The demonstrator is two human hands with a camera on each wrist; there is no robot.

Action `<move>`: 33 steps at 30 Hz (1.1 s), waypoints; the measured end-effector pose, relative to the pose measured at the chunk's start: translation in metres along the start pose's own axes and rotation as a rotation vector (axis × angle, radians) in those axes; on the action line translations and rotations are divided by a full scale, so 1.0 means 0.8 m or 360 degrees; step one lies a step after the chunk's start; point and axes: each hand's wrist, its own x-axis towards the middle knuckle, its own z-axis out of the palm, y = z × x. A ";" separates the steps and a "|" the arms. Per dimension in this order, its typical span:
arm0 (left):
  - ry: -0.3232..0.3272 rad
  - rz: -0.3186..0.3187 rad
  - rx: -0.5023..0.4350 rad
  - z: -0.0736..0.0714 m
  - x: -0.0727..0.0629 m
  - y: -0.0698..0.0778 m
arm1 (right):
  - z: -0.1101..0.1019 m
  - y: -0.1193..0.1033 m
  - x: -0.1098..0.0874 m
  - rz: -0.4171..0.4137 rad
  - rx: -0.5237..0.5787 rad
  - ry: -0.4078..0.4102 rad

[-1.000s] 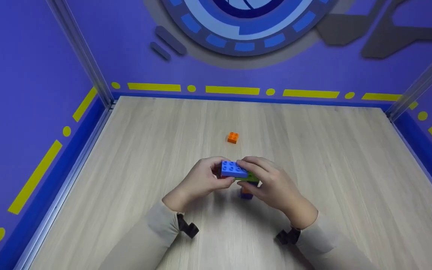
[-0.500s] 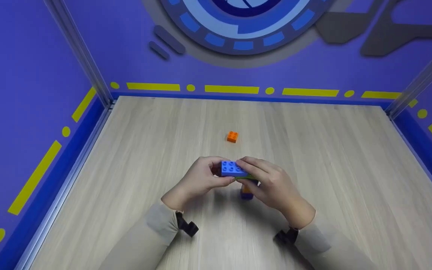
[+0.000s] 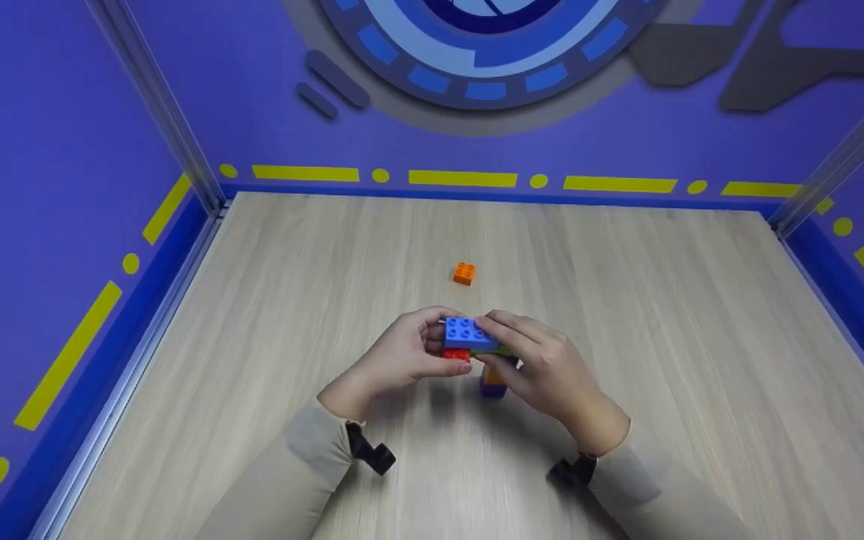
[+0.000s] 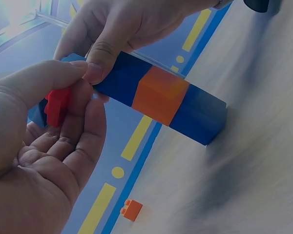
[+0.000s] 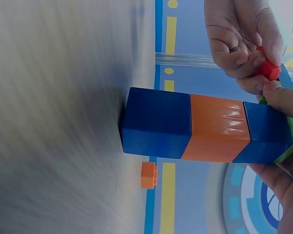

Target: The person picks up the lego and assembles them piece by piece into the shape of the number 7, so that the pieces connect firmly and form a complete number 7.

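Observation:
A tower of toy building bricks stands on the table, with a blue brick (image 5: 156,123) at the bottom, an orange brick (image 5: 217,127) above it and another blue brick (image 4: 123,75) higher up. Over these lies a green brick (image 5: 284,155), mostly covered by fingers. A long studded blue brick (image 3: 463,333) tops the stack and juts out leftward. My right hand (image 3: 544,360) grips the top of the tower, fingers over the studs and thumb at the near side. Under the jutting end, my left hand (image 3: 398,356) pinches a small red brick (image 4: 57,107) between thumb and fingers.
A loose orange brick (image 3: 464,273) lies on the wooden table (image 3: 312,262) beyond the hands. Blue-purple panels (image 3: 402,142) with yellow marks wall the table at the back and both sides.
The red brick now shows below the blue brick's left end, where it was mostly hidden. My left thumb has dropped slightly, and my right thumb covers more of the green brick than a second ago.

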 end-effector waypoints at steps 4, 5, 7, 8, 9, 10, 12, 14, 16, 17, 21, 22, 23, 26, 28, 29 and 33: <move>0.0014 -0.0001 -0.0022 0.001 0.001 0.000 | 0.001 0.000 -0.001 -0.0024 0.0000 0.0022; 0.0022 0.0003 -0.0021 0.001 0.001 -0.001 | 0.002 0.000 -0.001 -0.0034 0.0008 0.0029; 0.0038 0.0011 -0.0023 0.000 0.002 -0.001 | 0.002 0.000 -0.001 -0.0054 0.0021 0.0038; 0.0045 0.0015 -0.0023 0.000 0.002 -0.001 | 0.002 -0.001 0.000 -0.0060 0.0028 0.0039; 0.0051 0.0020 -0.0017 0.000 0.002 -0.001 | 0.002 -0.001 0.000 -0.0064 0.0034 0.0037; 0.0057 0.0027 -0.0008 -0.001 0.002 -0.001 | 0.001 -0.001 0.000 -0.0066 0.0037 0.0032; 0.0052 0.0038 0.0016 -0.002 0.001 0.000 | 0.001 -0.001 0.000 -0.0066 0.0043 0.0030; 0.0033 0.0053 0.0049 -0.002 0.000 0.001 | 0.001 -0.001 0.001 -0.0057 0.0050 0.0032; 0.0018 0.0071 0.0099 -0.001 -0.001 0.002 | 0.000 -0.001 0.001 -0.0054 0.0057 0.0035; 0.0017 0.0082 0.0134 0.000 -0.001 0.002 | 0.000 -0.001 0.001 -0.0053 0.0058 0.0035; 0.0067 0.0120 0.0278 0.004 -0.002 0.002 | -0.001 -0.001 0.001 -0.0049 0.0055 0.0029; 0.0084 0.0131 0.0302 0.005 -0.002 0.002 | -0.001 -0.001 0.001 -0.0046 0.0056 0.0027; 0.0099 0.0144 0.0316 0.006 -0.002 0.001 | -0.001 -0.001 0.001 -0.0044 0.0057 0.0026; 0.0134 0.0195 0.0337 0.008 -0.002 -0.001 | -0.001 -0.001 0.001 -0.0032 0.0061 0.0022; 0.0152 0.0240 0.0352 0.009 -0.002 -0.002 | -0.002 -0.001 0.001 -0.0023 0.0062 0.0018; 0.0163 0.0266 0.0365 0.009 -0.002 -0.003 | -0.002 -0.001 0.000 -0.0021 0.0062 0.0016; 0.0208 0.0403 0.0436 0.012 -0.001 -0.006 | -0.003 -0.001 0.001 -0.0021 0.0065 0.0003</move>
